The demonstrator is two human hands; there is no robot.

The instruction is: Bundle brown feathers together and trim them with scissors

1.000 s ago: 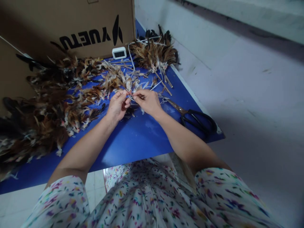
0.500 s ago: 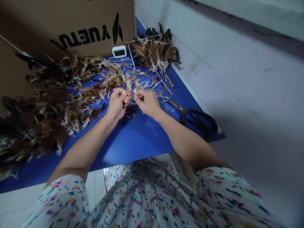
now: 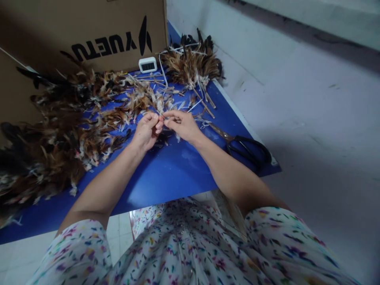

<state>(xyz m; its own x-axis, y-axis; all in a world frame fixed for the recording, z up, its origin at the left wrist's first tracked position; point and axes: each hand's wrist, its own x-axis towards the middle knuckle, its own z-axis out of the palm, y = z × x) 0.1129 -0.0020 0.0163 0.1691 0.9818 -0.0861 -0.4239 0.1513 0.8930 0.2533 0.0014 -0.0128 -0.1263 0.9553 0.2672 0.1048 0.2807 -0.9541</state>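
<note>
My left hand (image 3: pixel 147 130) and my right hand (image 3: pixel 183 126) meet fingertip to fingertip over the blue table (image 3: pixel 172 170). Both are closed in a pinch. A small reddish bit shows between the fingertips, too small to name. Just beyond them lie loose brown and white feathers (image 3: pixel 141 99). To the right of my right hand is a pair of scissors (image 3: pixel 227 137) with large black handles. Pale plastic strips (image 3: pixel 194 106) lie by the right fingers.
A big heap of brown and black feathers (image 3: pixel 59 134) covers the left side. A feather bundle (image 3: pixel 190 65) with sticks (image 3: pixel 204 103) lies at the back right, near a white digital timer (image 3: pixel 147 65). Behind stands a cardboard box (image 3: pixel 97 23); a wall (image 3: pixel 297 99) bounds the right.
My right fingers have shifted slightly left and closed in on the left fingertips. The whole view has drifted a little; the things on the table lie as before.
</note>
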